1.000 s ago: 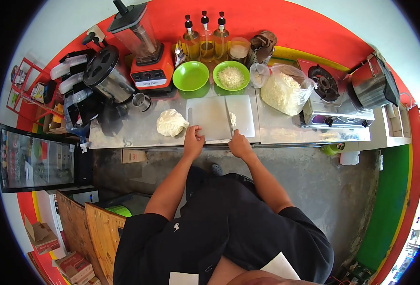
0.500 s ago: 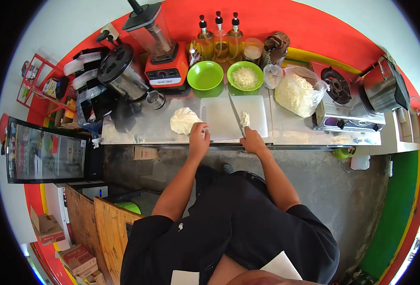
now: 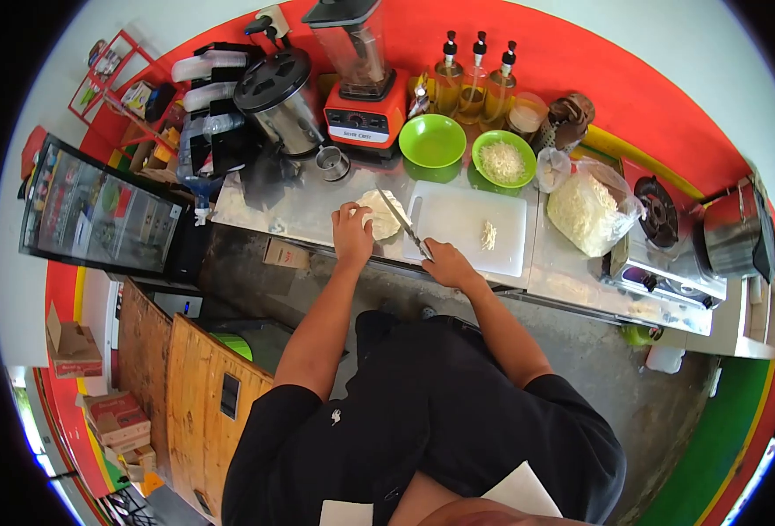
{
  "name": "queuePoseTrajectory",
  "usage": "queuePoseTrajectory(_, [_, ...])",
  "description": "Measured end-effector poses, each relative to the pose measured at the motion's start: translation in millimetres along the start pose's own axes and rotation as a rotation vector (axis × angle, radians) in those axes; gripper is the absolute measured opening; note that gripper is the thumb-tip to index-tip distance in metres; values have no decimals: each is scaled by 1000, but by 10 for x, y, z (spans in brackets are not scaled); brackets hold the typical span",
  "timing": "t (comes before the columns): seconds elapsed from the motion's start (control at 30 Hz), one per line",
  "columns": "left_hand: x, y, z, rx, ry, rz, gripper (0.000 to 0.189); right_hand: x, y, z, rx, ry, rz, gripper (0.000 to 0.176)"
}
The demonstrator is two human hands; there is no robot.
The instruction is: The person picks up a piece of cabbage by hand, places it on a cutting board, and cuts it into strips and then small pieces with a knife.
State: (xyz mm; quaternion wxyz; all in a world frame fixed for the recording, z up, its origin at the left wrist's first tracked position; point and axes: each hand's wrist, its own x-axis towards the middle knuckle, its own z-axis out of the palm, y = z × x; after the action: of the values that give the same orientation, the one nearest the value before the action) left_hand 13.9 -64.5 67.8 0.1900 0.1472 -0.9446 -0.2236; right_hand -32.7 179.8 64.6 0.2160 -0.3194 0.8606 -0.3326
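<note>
The knife (image 3: 397, 213) had just swung away from the small pile of white shreds (image 3: 489, 235), and its blade now slanted above the pale, cabbage-like head (image 3: 386, 225). This head was situated near the front edge of the counter (image 3: 304, 210), just beyond the left edge of the white cutting board (image 3: 458, 215). Whether the blade touched it, I could not tell.

The left hand (image 3: 352, 235) had also changed its place: from the right side of the head it had passed to the left side, with its fingers bent and resting there — if they gripped firmly, I could not tell. The right hand (image 3: 448, 262) was closed around the knife handle, close to the front left corner of the board.

The shreds remained on the board, towards its right edge. In my judgement, this meant that attention had turned from the cut shreds to the larger head.
</note>
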Motion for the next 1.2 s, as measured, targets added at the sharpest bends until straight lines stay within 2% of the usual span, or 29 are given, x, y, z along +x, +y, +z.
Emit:
queuePoseTrajectory(0.13, [-5, -1, 4, -23, 30, -61, 31, 70, -12, -18, -21, -51, 1, 35])
queuePoseTrajectory(0.3, [23, -66, 3, 5, -51, -37, 30, 140, 28, -62, 70, -106, 5, 32])
queuePoseTrajectory(0.43, [16, -7, -8, -58, 64, -68, 26, 156, 86, -1, 72, -74, -41, 25])
queuePoseTrajectory(0.5, [17, -14, -15, -40, 5, 20, 22, 155, 91, 21, 54, -55, -60, 25])
queuePoseTrajectory(0.63, [-23, -19, 32, -61, -15, 9, 21, 139, 78, 15, 53, -71, -25, 26])
queuePoseTrajectory(0.8, [-75, -13, 36, -81, 95, 8, 14, 107, 49, -14, 50, -85, -9, 27])
queuePoseTrajectory(1.03, [-225, -57, -82, -126, 1, -59, 13, 88, 21, -91, 87, -101, -10, 30])
queuePoseTrajectory(1.1, [-255, -80, -128, -331, 80, -87, 10, 90, 27, -107, 52, -86, -12, 28])
queuePoseTrajectory(1.13, [-256, -86, -151, -329, 74, -81, 10, 98, 40, -114, 58, -81, -8, 28])
queuePoseTrajectory(1.2, [-256, -91, -208, -610, 88, -290, 9, 98, 64, -108, 62, -83, -19, 28])
